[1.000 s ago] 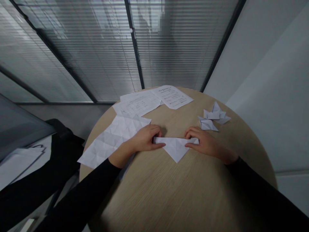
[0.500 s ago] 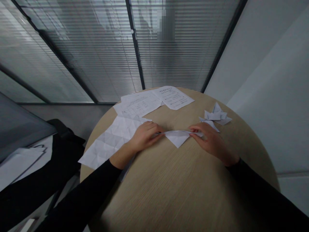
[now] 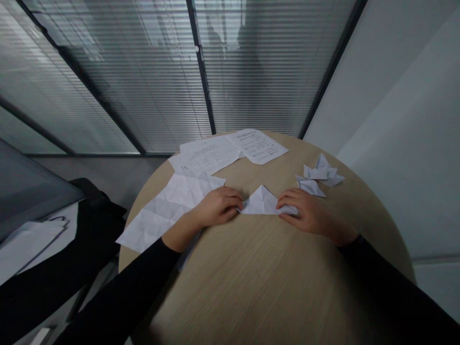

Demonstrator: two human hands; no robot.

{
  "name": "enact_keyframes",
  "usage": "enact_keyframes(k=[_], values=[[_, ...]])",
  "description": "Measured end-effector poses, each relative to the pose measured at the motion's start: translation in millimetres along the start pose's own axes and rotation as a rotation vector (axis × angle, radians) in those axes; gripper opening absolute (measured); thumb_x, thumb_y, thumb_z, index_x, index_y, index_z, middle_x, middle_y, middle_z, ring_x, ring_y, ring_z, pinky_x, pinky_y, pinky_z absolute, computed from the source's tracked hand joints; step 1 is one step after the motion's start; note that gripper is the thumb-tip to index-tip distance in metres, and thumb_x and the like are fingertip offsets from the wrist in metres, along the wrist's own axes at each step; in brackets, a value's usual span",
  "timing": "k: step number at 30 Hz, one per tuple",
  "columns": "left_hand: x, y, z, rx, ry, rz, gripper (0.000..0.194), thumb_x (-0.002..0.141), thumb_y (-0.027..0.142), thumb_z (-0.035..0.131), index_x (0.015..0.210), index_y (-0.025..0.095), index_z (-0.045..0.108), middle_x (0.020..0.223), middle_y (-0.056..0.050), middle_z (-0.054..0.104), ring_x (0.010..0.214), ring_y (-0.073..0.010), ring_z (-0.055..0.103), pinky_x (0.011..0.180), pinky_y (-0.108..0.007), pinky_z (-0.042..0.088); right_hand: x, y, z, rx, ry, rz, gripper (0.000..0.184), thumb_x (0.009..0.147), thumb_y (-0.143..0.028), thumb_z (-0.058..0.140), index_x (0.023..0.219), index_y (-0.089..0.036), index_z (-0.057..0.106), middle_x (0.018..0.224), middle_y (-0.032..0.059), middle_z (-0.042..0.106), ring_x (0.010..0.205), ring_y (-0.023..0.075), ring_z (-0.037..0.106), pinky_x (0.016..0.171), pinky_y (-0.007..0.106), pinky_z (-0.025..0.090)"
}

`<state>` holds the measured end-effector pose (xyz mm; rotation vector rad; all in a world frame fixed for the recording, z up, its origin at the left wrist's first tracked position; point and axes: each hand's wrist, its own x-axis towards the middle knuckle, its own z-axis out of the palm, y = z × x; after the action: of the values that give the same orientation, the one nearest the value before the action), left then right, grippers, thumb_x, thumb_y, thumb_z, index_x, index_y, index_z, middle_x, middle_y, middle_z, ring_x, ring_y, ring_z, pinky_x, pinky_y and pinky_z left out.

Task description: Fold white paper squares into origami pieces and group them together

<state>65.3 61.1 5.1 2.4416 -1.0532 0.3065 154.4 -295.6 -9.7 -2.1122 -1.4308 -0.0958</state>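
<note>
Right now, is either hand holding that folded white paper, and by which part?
Yes, both seem to: the left hand has the folded paper triangle by its left corner, the right hand by its right corner.

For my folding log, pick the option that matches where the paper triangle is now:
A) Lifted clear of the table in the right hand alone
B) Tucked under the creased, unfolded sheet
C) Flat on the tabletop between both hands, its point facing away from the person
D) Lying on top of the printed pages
C: the folded paper triangle lies on the wooden table, with the left hand and right hand at its base corners.
</note>
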Motion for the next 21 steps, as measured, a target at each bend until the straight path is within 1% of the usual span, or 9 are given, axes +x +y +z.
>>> enact_keyframes(k=[4,7,8,10,12,15,17,20,21], values=[[-0.4,2.3,-1.9,-0.022,0.017,-0.022,0.028,0.11,0.023,0.05,0.104,0.023,0.078,0.111,-0.007,0.083,0.102,-0.0245,0.077,0.097,-0.044,0.058,-0.2,2.7,4.2,-0.042,0.025,0.054,0.008,0.105,-0.022,0.072,0.108,-0.029,0.077,0.112,0.0079,0.079,0.109,0.0314,0.075,0.096,0.05,0.06],[0.2,5.9,0.6,0.068,0.045,-0.11,0.019,0.107,0.036,0.062,0.106,0.022,0.076,0.107,-0.008,0.08,0.102,-0.0268,0.076,0.096,-0.046,0.058,-0.1,5.2,7.0,-0.116,0.034,0.118,0.01,0.102,-0.026,0.077,0.112,-0.028,0.076,0.115,0.0091,0.079,0.11,0.0332,0.075,0.095,0.051,0.061],[0.5,6.9,1.9,0.098,0.052,-0.144,0.022,0.106,0.042,0.067,0.109,0.022,0.075,0.107,-0.008,0.079,0.103,-0.0281,0.075,0.096,-0.046,0.058,-0.3,5.6,7.5,-0.143,0.036,0.136,0.013,0.102,-0.028,0.08,0.114,-0.028,0.076,0.116,0.0095,0.079,0.111,0.034,0.076,0.096,0.051,0.061],[1.0,7.5,4.5,0.139,0.058,-0.196,0.036,0.103,0.055,0.074,0.114,0.021,0.074,0.108,-0.01,0.077,0.103,-0.0301,0.074,0.093,-0.047,0.058,-1.0,5.8,7.9,-0.189,0.043,0.168,0.019,0.101,-0.035,0.084,0.115,-0.027,0.074,0.117,0.0098,0.079,0.111,0.0348,0.076,0.096,0.052,0.061],[1.2,6.8,6.3,0.156,0.059,-0.226,0.043,0.103,0.062,0.075,0.114,0.021,0.073,0.109,-0.012,0.076,0.102,-0.0306,0.072,0.091,-0.046,0.058,-1.9,5.3,8.3,-0.219,0.055,0.2,0.024,0.099,-0.039,0.087,0.114,-0.027,0.073,0.116,0.0092,0.079,0.108,0.0345,0.077,0.093,0.051,0.061],[0.7,4.9,7.0,0.146,0.051,-0.231,0.048,0.103,0.068,0.075,0.111,0.021,0.071,0.108,-0.011,0.075,0.1,-0.0294,0.07,0.088,-0.044,0.056,-3.2,5.2,10.0,-0.241,0.072,0.254,0.028,0.096,-0.04,0.09,0.109,-0.026,0.07,0.11,0.0083,0.079,0.102,0.0335,0.077,0.088,0.048,0.06],[0.3,3.7,6.7,0.126,0.041,-0.217,0.049,0.106,0.07,0.071,0.111,0.021,0.071,0.108,-0.01,0.075,0.1,-0.0286,0.07,0.088,-0.044,0.055,-3.9,6.8,12.0,-0.242,0.079,0.266,0.027,0.095,-0.039,0.09,0.107,-0.026,0.069,0.107,0.008,0.079,0.1,0.0331,0.077,0.086,0.048,0.059],[-0.2,2.0,6.8,0.114,0.035,-0.209,0.041,0.116,0.059,0.06,0.111,0.021,0.072,0.109,-0.01,0.074,0.102,-0.0275,0.07,0.089,-0.043,0.055,-4.5,10.8,15.0,-0.234,0.087,0.258,0.024,0.096,-0.038,0.088,0.106,-0.026,0.069,0.106,0.0082,0.078,0.098,0.0324,0.076,0.085,0.047,0.059],[-0.4,1.4,6.9,0.12,0.037,-0.214,0.039,0.116,0.056,0.059,0.111,0.021,0.073,0.109,-0.011,0.074,0.102,-0.0274,0.07,0.089,-0.043,0.055,-4.5,11.7,15.6,-0.227,0.086,0.253,0.023,0.097,-0.038,0.087,0.106,-0.026,0.069,0.107,0.0083,0.078,0.098,0.0323,0.076,0.085,0.047,0.059]])
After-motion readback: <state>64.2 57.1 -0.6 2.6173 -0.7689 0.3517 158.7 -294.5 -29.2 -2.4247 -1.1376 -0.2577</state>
